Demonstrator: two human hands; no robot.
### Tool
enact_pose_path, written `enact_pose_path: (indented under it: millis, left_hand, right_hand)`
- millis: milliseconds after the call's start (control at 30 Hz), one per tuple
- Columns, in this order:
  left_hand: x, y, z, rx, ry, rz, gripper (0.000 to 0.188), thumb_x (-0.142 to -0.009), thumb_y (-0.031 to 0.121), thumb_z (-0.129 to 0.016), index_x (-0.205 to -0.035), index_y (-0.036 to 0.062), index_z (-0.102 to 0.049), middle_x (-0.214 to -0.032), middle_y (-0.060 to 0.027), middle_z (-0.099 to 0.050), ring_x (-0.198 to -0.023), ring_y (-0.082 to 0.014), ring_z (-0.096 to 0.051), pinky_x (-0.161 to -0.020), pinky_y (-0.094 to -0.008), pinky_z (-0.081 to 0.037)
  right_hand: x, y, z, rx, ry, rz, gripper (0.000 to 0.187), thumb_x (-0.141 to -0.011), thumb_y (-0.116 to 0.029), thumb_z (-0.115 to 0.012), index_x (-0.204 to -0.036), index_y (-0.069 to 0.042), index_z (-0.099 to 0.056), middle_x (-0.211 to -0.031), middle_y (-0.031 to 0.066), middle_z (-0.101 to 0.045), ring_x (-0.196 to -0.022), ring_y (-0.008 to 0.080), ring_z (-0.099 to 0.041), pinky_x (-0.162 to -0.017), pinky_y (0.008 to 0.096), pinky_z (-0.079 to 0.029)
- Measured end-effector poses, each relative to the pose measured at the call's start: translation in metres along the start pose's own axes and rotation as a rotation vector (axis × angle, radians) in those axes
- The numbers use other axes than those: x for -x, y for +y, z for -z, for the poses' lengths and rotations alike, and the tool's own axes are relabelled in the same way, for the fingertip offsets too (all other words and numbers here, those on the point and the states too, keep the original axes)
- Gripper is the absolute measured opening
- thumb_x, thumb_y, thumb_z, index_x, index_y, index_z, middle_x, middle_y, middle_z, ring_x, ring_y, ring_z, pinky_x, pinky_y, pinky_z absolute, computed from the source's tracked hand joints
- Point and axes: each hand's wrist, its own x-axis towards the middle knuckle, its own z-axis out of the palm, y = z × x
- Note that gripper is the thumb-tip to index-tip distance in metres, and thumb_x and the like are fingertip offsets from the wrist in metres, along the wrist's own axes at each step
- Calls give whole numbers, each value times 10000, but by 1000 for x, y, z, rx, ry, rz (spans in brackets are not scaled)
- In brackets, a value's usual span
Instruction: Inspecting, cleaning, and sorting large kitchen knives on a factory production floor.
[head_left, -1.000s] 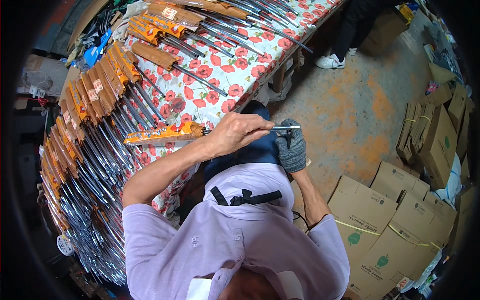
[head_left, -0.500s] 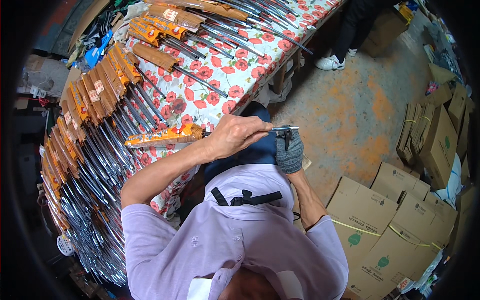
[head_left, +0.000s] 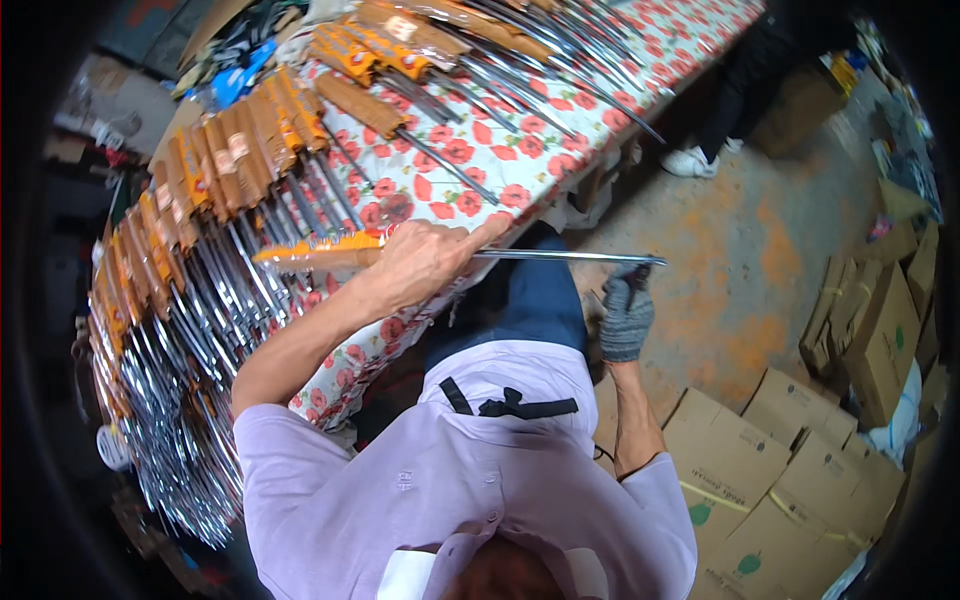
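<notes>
My bare left hand (head_left: 425, 262) is closed around a long metal rod (head_left: 560, 256) where it meets its plastic-wrapped orange-and-brown end (head_left: 330, 252). The rod lies nearly level in front of my body, pointing right. At its far tip is my right hand (head_left: 628, 315), in a grey knitted glove, fingers bent just below the rod. A small dark piece shows between those fingers and the tip; its kind is unclear. Left of my hands, several similar wrapped rods (head_left: 240, 160) lie in a row along the table, shiny shafts toward me.
A table with a poppy-patterned cover (head_left: 480, 150) runs diagonally ahead, more wrapped rods (head_left: 450, 40) across its far part. Flat cardboard boxes (head_left: 720, 450) lean at lower right, with bundled cardboard (head_left: 845, 310) beyond. Another person's white shoe (head_left: 690, 163) is on the stained floor.
My gloved right hand has moved right, and the rod's tip now reaches farther right. More bare shaft shows between my hands. The whole view has shifted a little.
</notes>
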Motion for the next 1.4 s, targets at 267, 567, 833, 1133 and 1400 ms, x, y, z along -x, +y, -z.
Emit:
enact_pose_path:
  millis: [267, 567, 833, 1133, 1400]
  left_hand:
    - [40, -39, 34, -179, 99, -184, 571, -841, 179, -612, -1395, 155, -475, -632, -25, -560, -537, -227, -617, -441, -369, -446]
    - [160, -80, 111, -456, 53, -42, 194, -916, 235, -561, -1109, 218, -551, -734, 0, -574, -728, -197, -647, -659, -389, -496]
    - [312, -173, 176, -756, -230, 317, 146, -837, 183, -616, -978, 201, -583, -970, -9, -599, -1142, -210, -548, -1096, -447, -368]
    - [380, -272, 159, -871, -312, 547, 304, -865, 154, -590, -1156, 234, -628, -1402, -86, -519, -1374, -255, -440, -1117, -432, -364]
    - [388, -286, 135, -703, -92, 812, 412, -905, 130, -587, -1299, 250, -571, -1410, -99, -527, -1229, -304, -574, -903, -403, -532]
  right_hand:
    - [14, -3, -22, 229, -109, 407, 339, -1038, -309, -505, -961, -30, -681, -919, 114, -672, -888, 263, -632, -832, 405, -498]
    - [7, -17, -63, 239, -296, 447, 387, -1038, -271, -506, -1249, 25, -638, -1298, 215, -572, -1261, 361, -502, -1101, 454, -363]
    - [-12, -34, -133, -87, -438, 355, 307, -993, -151, -568, -1226, 42, -615, -1275, 174, -546, -1229, 310, -524, -1064, 412, -414]
    - [-13, -27, -154, -245, -443, 341, 396, -890, -1, -622, -1262, 15, -490, -1129, 116, -567, -1071, 210, -582, -979, 348, -476]
    - [-17, -20, -163, -340, -433, 274, 428, -843, 57, -574, -1255, 3, -473, -1076, 104, -576, -976, 178, -599, -927, 323, -496]
